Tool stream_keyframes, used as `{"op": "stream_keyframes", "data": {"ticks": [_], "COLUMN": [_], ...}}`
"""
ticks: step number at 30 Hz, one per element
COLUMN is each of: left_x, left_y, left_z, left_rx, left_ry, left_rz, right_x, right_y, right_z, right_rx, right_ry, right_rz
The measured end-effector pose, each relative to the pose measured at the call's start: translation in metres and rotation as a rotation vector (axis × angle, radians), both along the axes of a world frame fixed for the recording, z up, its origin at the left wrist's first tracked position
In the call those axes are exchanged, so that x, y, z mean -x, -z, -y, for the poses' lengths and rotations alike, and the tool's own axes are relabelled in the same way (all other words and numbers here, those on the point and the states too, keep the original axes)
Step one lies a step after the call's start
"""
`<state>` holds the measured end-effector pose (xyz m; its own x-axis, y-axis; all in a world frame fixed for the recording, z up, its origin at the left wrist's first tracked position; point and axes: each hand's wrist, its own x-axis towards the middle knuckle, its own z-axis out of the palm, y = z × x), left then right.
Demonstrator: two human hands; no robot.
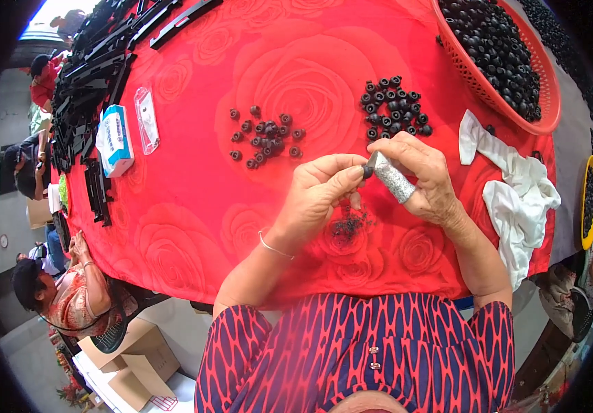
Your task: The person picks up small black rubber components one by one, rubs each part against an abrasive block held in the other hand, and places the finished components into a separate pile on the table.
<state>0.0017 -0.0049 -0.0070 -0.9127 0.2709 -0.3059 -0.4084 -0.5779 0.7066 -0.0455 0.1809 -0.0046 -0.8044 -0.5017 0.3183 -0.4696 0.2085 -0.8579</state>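
My left hand pinches a small black round rubber part between thumb and fingertips. My right hand holds a small knife with a blade and a grey wrapped handle, its tip against the part. Black shavings lie on the red rose-patterned tablecloth right under my hands. Two loose groups of the same black parts sit farther off: one left of centre and one just beyond my right hand.
An orange basket full of black parts stands at the far right. A white cloth lies beside my right arm. Black plastic strips, a blue-white box and a clear packet sit at left. Other people and cardboard boxes are left.
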Motion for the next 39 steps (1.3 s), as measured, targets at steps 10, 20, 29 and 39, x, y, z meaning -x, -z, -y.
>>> {"op": "stream_keyframes", "data": {"ticks": [10,20,29,39], "left_x": [0.001,-0.004,-0.011,-0.009], "left_y": [0.004,0.011,0.018,0.015], "left_z": [0.003,-0.002,0.003,-0.007], "left_rx": [-0.028,-0.246,-0.317,-0.301], "left_ry": [0.041,0.041,0.094,0.07], "left_rz": [0.033,0.237,0.247,0.282], "right_x": [0.003,0.002,-0.01,-0.011], "right_y": [-0.001,0.009,0.017,0.007], "right_z": [-0.002,-0.003,0.001,0.004], "right_rx": [-0.016,-0.026,-0.009,0.086], "right_ry": [-0.068,-0.058,-0.134,0.066], "right_rz": [0.046,-0.276,-0.347,-0.23]}}
